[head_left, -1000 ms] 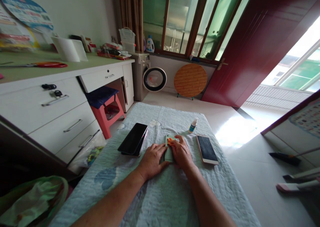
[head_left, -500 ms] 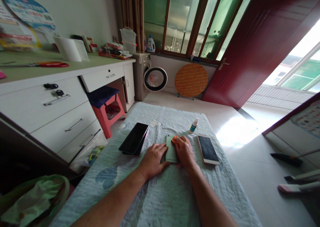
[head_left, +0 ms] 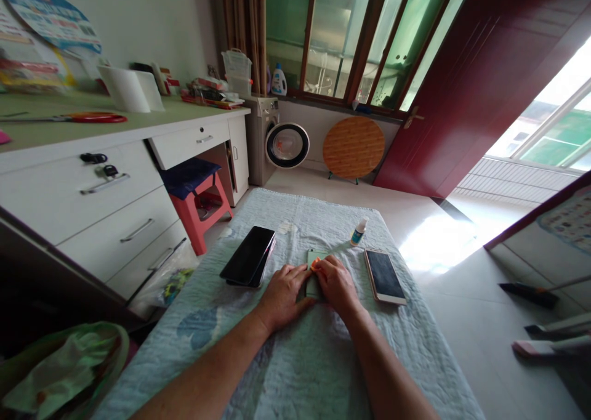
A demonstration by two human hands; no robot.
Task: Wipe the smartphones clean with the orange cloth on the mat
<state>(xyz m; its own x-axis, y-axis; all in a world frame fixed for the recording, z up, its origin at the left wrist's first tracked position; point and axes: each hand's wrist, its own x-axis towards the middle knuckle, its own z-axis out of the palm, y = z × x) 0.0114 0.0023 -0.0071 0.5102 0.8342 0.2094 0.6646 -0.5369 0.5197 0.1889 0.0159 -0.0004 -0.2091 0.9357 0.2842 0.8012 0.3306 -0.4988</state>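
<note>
A light green phone (head_left: 314, 291) lies flat on the cloth-covered table in front of me, partly hidden by both hands. My left hand (head_left: 285, 290) grips its left side, fingers along the edge and thumb by the near end. Pinched in my right hand (head_left: 337, 282) is a small orange cloth (head_left: 316, 263), pressed on the upper part of the phone. Left of my hands are stacked dark phones (head_left: 250, 257). To the right lies a phone with a dark screen and pale frame (head_left: 385, 276). A small spray bottle (head_left: 359, 231) stands beyond my right hand.
A pale quilted cloth (head_left: 286, 371) covers the table. A desk with drawers (head_left: 115, 198) and a red stool (head_left: 198, 210) stand at left. Near the left front is a green bin (head_left: 122, 352). Behind are an open washing machine (head_left: 263, 143) and a round wooden board (head_left: 353, 147).
My right hand has shifted slightly left across the phone with the orange cloth, covering more of it. My left hand stays nearly in place.
</note>
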